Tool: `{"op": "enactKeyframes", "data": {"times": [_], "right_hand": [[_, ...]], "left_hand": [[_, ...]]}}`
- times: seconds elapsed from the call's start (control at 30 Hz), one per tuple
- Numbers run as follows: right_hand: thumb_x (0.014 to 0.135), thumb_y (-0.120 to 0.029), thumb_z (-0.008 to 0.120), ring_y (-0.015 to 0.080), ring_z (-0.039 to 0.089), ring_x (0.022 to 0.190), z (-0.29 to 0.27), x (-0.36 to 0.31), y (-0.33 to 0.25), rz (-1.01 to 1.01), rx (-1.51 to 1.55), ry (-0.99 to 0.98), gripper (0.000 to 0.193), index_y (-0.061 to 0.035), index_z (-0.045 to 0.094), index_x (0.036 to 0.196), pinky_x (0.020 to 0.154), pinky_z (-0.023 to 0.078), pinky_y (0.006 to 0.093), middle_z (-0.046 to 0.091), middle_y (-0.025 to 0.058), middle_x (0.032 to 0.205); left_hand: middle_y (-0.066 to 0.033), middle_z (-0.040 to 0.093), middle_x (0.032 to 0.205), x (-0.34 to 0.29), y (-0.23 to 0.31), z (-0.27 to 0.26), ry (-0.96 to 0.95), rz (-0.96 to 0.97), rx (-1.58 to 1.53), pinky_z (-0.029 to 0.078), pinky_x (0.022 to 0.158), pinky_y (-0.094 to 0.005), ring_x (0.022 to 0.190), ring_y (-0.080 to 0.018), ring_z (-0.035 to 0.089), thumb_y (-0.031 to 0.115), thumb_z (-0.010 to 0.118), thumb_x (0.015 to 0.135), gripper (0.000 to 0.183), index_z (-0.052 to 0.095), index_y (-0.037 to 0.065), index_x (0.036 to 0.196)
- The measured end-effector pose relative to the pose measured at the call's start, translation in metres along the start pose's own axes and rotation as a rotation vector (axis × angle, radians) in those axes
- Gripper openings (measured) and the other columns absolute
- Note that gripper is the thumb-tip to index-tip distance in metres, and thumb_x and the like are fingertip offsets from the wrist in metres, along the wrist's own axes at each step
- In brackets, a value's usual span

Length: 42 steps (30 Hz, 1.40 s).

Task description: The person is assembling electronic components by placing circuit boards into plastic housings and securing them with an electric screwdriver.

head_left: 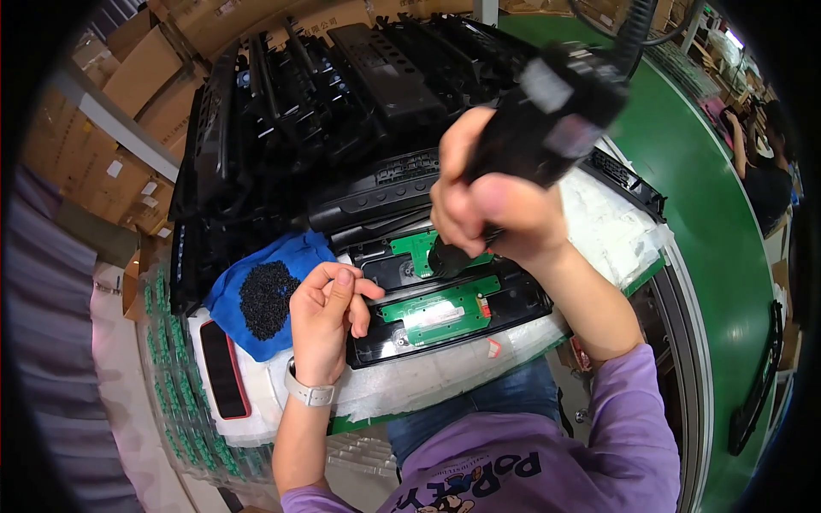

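My right hand is wrapped round a black electric screwdriver, blurred by motion, with a cord running up from its top. Its lower end points down at a green circuit board in the farther of two long black plastic panels. The nearer black panel carries another green circuit board with a pale label. My left hand hovers by the panels' left ends, thumb against curled fingers; anything between them is too small to make out. Beside it a pile of small black screws lies on a blue cloth.
Black plastic housings are heaped across the far side. A red-edged phone lies left on the white-covered table. Sheets of small green parts stand at the left edge, cardboard boxes behind. Another person is far right.
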State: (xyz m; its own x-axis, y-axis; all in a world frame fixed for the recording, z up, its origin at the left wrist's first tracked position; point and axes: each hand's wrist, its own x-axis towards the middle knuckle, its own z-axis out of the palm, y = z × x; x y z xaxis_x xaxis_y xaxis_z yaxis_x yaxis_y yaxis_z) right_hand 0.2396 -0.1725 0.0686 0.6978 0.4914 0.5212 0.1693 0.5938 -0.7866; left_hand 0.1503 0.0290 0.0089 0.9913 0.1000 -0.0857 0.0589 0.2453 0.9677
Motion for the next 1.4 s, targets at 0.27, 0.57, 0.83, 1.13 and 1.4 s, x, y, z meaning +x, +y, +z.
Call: {"op": "enactKeyframes", "data": {"times": [0.27,0.57,0.83,1.13,1.4], "right_hand": [[0.089,-0.038,0.045,0.0110,0.045,0.042,0.004,-0.002,-0.002,-0.255,0.303,0.057,0.036,-0.0046,0.046,0.102,0.050,0.044,0.0303,0.047,0.0008,0.060],[0.085,-0.023,0.046,0.0154,0.044,0.042,0.010,-0.003,-0.001,-0.208,0.377,0.075,0.022,-0.0036,0.045,0.096,0.048,0.040,0.0314,0.047,0.0062,0.057],[0.088,-0.035,0.046,0.0116,0.042,0.039,0.012,-0.003,-0.005,-0.060,0.249,0.149,0.033,-0.0037,0.045,0.098,0.046,0.042,0.0307,0.047,0.0018,0.058],[0.076,-0.015,0.064,0.0111,0.046,0.038,-0.021,-0.005,-0.022,-0.022,-0.106,0.198,0.020,0.0015,0.054,0.072,0.039,0.037,0.0225,0.049,0.0046,0.051],[0.074,-0.014,0.061,0.0127,0.044,0.038,-0.022,-0.004,-0.012,0.044,-0.305,0.203,0.026,0.0027,0.047,0.088,0.039,0.036,0.0242,0.047,0.0063,0.053]], "left_hand": [[-0.0100,0.064,0.073,-0.012,-0.004,0.015,-0.147,-0.047,-0.032,0.031,0.042,-0.0148,0.045,-0.0033,0.041,0.009,0.057,0.089,0.010,0.058,-0.001,0.088],[-0.0116,0.065,0.074,-0.015,-0.001,0.014,-0.209,-0.120,-0.023,0.033,0.040,-0.0152,0.043,-0.0032,0.044,0.005,0.061,0.086,0.009,0.061,-0.003,0.090],[-0.0109,0.066,0.074,-0.017,-0.004,0.015,-0.299,-0.141,0.103,0.036,0.042,-0.0161,0.047,-0.0053,0.050,0.005,0.060,0.086,0.010,0.062,-0.003,0.091],[-0.0182,0.059,0.109,-0.002,-0.004,0.004,-0.061,0.037,-0.072,0.049,0.075,-0.0244,0.088,-0.0197,0.063,0.011,0.041,0.096,0.020,0.051,-0.003,0.105],[-0.0218,0.058,0.111,-0.001,-0.001,0.002,-0.021,0.016,-0.078,0.052,0.083,-0.0268,0.102,-0.0269,0.061,0.010,0.044,0.095,0.019,0.050,-0.005,0.106]]}}
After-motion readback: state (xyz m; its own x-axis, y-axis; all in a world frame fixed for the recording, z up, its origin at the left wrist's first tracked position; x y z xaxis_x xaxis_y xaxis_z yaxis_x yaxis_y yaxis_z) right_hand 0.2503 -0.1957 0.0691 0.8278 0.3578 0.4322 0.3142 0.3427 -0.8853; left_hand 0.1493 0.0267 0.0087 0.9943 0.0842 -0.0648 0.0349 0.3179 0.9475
